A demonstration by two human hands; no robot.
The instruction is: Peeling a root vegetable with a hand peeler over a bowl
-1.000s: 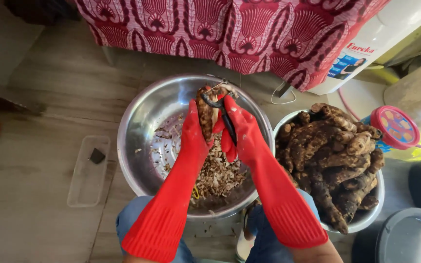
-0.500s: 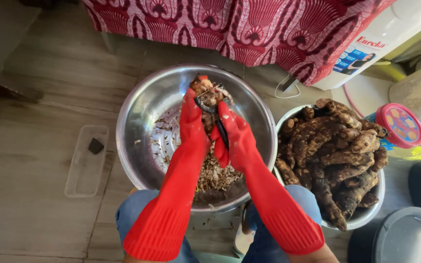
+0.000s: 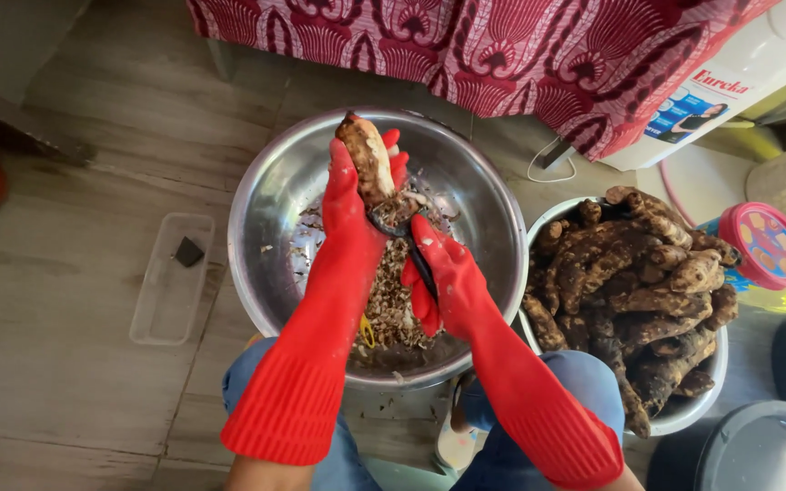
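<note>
Both my hands wear long red rubber gloves. My left hand (image 3: pixel 357 195) grips a knobbly brown root (image 3: pixel 366 159), partly peeled pale, upright over a large steel bowl (image 3: pixel 266 200). My right hand (image 3: pixel 443 273) holds a black peeler (image 3: pixel 402 232), whose head rests against the root's lower end. Brown peelings (image 3: pixel 393 309) lie piled in the bowl under my hands.
A second bowl (image 3: pixel 684 414) at the right is heaped with unpeeled brown roots (image 3: pixel 639 282). A clear plastic lid (image 3: pixel 170 277) lies on the wooden floor at the left. A red patterned cloth (image 3: pixel 502 55) hangs behind. A round pink lid (image 3: pixel 766 245) and a grey lid (image 3: pixel 761 450) sit at the right.
The view has shifted, so the bowl sits lower right in frame. My left hand has raised the root higher, and the peeler has slid down to the root's lower end.
</note>
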